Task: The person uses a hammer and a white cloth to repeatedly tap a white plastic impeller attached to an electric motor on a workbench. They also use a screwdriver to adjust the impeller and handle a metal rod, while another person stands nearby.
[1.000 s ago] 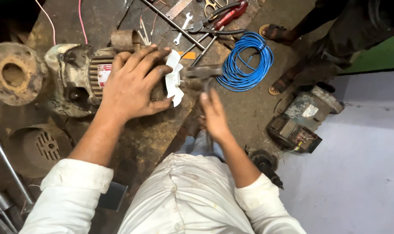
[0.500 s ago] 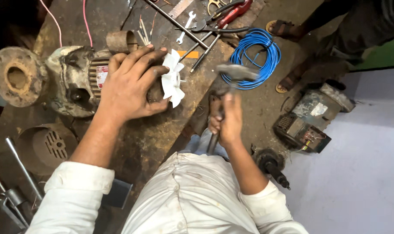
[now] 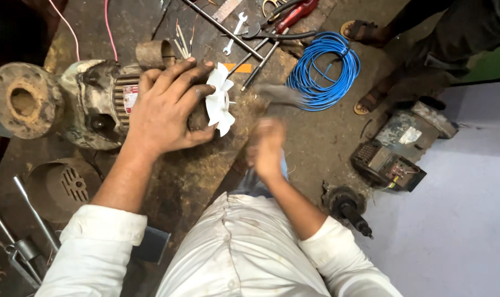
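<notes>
A dusty, dark wooden workbench [image 3: 195,181] fills the left and centre of the frame. To the right lies a grimy concrete floor [image 3: 321,143], meeting a smooth pale grey surface [image 3: 459,236] at lower right. A green strip [image 3: 494,66] shows at upper right.
</notes>
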Demonstrator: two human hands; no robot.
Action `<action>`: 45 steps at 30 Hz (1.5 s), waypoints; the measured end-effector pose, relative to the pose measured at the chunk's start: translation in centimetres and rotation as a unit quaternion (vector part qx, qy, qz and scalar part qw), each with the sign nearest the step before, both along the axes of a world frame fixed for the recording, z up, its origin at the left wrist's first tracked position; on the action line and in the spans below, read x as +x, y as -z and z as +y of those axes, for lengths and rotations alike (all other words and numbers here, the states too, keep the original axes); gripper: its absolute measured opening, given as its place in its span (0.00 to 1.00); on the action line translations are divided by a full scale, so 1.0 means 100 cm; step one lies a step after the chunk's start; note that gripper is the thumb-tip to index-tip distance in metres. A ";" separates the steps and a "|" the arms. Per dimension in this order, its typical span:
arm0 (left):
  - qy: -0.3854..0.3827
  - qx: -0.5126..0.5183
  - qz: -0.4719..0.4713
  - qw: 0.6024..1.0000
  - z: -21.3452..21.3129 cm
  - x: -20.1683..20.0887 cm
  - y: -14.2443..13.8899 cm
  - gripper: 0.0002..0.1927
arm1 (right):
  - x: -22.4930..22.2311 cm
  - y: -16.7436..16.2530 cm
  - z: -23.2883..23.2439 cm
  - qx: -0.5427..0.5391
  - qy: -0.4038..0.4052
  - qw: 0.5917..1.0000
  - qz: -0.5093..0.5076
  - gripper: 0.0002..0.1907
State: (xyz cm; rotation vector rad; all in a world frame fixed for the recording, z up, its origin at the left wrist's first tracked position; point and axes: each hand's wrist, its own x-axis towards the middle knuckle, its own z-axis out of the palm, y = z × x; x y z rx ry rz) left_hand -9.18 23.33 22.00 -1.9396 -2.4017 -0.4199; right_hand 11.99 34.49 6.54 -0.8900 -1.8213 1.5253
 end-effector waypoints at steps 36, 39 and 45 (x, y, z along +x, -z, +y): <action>-0.009 -0.013 -0.002 1.000 0.000 0.003 -0.002 0.32 | 0.020 0.005 -0.008 -0.458 -0.030 0.886 0.058 0.25; -0.009 -0.008 0.011 1.000 0.001 0.002 -0.002 0.31 | 0.016 0.017 -0.012 -0.309 -0.051 0.947 0.069 0.29; -0.004 0.000 -0.001 1.000 0.001 0.002 -0.003 0.32 | 0.013 0.007 -0.007 -0.465 0.002 0.883 0.067 0.34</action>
